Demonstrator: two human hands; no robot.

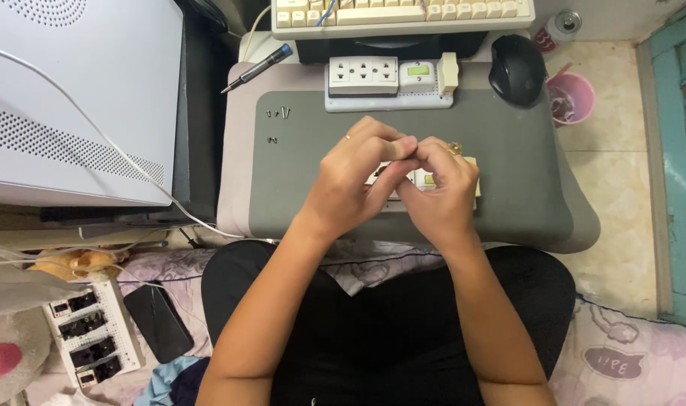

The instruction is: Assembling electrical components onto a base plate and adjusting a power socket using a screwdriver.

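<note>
Grey mat (298, 180), hands (399, 184) hiding socket plate (425, 179)

Two hands (358, 177) (440, 188), two power strips (388, 83) (425, 180), one mouse (517, 70).

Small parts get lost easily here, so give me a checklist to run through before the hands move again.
1. Left hand and right hand together over the cream socket unit: ok.
2. What the fingertips pinch: cannot tell, hidden.
3. Loose screws lying on the grey mat, away from its edge: ok.
4. Screwdriver within sight, beyond the mat: ok.
5. Second socket unit set apart at the mat's far edge: ok.
</note>
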